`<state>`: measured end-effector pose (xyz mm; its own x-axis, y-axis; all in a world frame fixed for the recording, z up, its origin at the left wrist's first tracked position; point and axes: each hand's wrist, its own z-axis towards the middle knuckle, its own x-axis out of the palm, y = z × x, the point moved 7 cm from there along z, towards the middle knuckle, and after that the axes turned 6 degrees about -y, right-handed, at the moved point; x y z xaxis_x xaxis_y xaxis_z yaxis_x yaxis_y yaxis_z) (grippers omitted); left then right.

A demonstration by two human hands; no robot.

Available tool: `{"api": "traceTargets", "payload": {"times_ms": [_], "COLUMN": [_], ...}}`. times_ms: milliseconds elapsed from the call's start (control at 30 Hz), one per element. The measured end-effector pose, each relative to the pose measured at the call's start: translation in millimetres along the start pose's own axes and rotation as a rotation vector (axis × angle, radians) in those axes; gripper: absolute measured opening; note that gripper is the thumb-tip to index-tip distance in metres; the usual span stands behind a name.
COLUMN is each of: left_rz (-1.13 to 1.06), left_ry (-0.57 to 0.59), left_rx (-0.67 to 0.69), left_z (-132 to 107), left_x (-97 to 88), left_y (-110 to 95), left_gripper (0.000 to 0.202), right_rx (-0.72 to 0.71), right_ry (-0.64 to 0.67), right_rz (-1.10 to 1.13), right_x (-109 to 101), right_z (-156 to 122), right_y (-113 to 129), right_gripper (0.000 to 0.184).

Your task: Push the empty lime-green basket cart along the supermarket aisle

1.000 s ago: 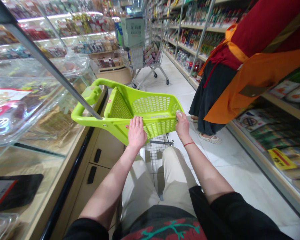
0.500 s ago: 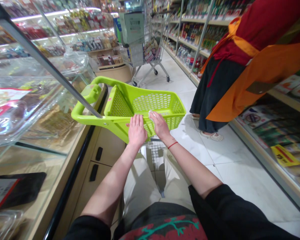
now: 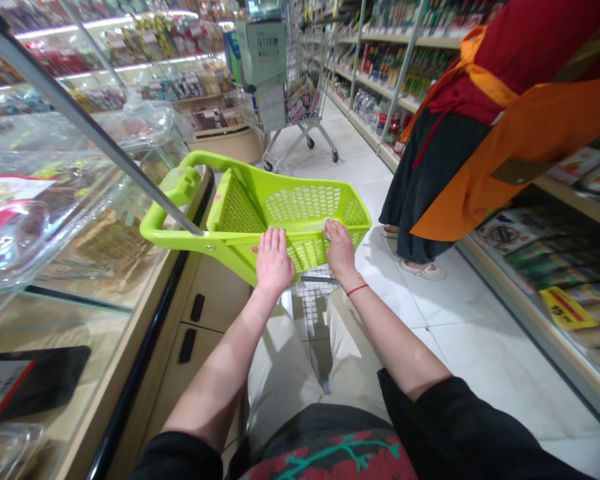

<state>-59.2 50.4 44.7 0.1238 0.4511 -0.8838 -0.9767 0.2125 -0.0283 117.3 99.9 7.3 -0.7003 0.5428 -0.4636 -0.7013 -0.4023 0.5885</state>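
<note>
A lime-green shopping cart with a perforated basket stands crosswise in front of me, its handle to the left. My left hand holds the near rim, its fingers together and laid over the edge. Farther right on the same rim, my right hand is closed around a small white cloth. Only a bit of the cloth shows at the fingertips; the rest is hidden in the hand. The basket's visible inside shows bare green plastic.
Glass display cases with packed food line the left. Ahead stands a metal shopping trolley carrying a box. At right, a person in an orange apron stands by the stocked shelves.
My right hand has slid right along the near rim with the white cloth. My left hand keeps its place on the rim.
</note>
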Motion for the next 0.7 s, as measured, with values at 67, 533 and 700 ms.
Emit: {"api": "traceTargets", "payload": {"times_ms": [67,533,700], "left_rz": [-0.002,0.011,0.023], "left_ry": [-0.002,0.018,0.04], "left_rx": [0.009,0.026,0.035], "left_z": [-0.3,0.2,-1.6], "left_x": [-0.8,-4.3,-4.0], "left_y": [-0.6,-0.2,3.5], "left_gripper": [0.079,0.075,0.077], "right_rx": [-0.049,-0.062,0.032], "right_ry": [0.033,0.12,0.041], "right_rz": [0.061,-0.023,-0.12], "right_x": [17.1,-6.3,-34.9], "right_z": [-3.3,0.8,7.3], "right_y": [28.9,4.3,-42.8], "right_gripper": [0.052,0.065,0.066]}}
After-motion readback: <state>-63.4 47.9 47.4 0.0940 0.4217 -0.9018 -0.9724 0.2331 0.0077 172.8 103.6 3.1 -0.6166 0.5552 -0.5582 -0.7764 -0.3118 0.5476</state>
